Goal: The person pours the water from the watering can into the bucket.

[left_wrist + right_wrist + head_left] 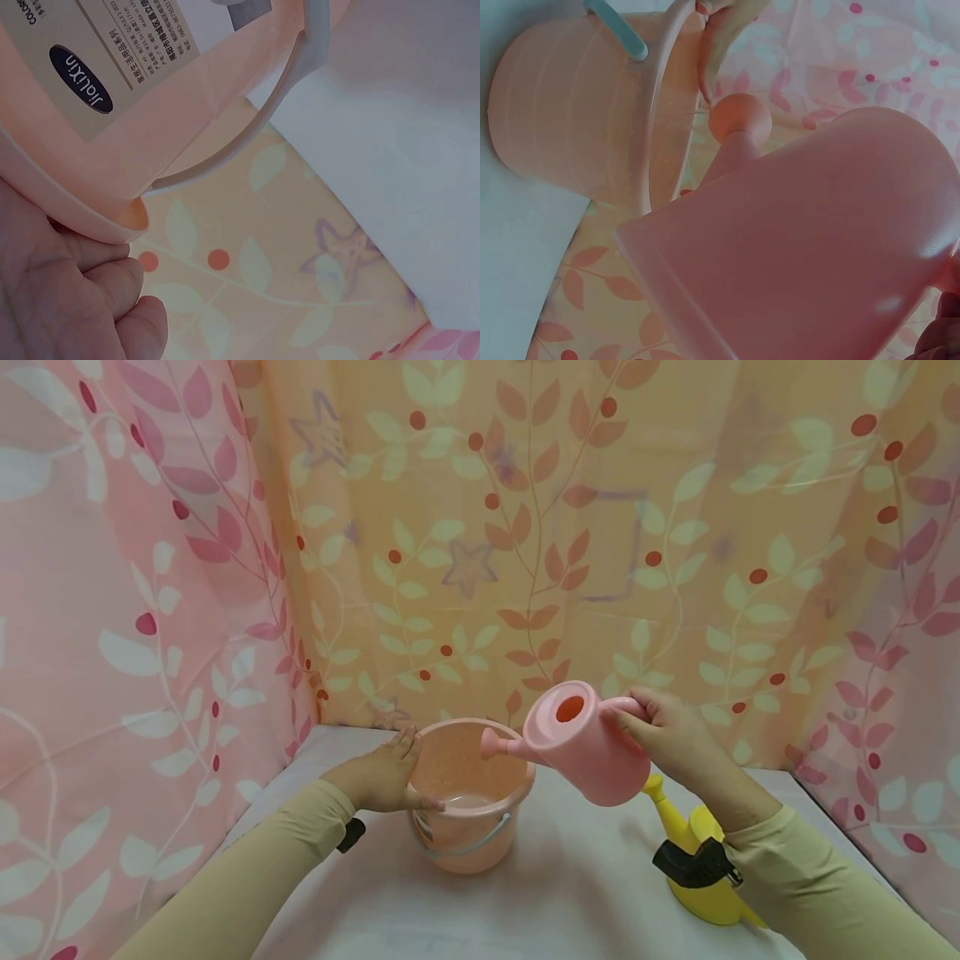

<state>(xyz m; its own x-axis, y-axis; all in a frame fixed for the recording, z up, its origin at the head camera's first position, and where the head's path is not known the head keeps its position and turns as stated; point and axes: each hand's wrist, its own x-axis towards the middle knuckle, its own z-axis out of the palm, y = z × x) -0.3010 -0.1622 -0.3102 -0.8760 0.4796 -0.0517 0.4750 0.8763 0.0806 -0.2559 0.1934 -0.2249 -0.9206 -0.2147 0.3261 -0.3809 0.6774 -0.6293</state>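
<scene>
A peach-pink bucket (468, 847) with a pale grey-blue handle (472, 843) stands upright on the white surface. My left hand (378, 772) holds its left rim, the thumb on the near side; the left wrist view shows fingers (112, 289) against the rim's outside. With my right hand (667, 727) I grip a pink watering can (592, 760) by its handle, raised and tilted left. Its spout head (740, 118) is at the bucket's mouth. Thin pale lines, perhaps water, run from it in the right wrist view. Some clear liquid seems to lie at the bucket's bottom.
Behind and below my right forearm stands a yellow watering can (701, 889), partly hidden by the wrist camera (696, 864). Leaf-patterned curtains (465, 527) enclose the back and both sides of the white tabletop (450, 927). A printed label (112, 67) is on the bucket's side.
</scene>
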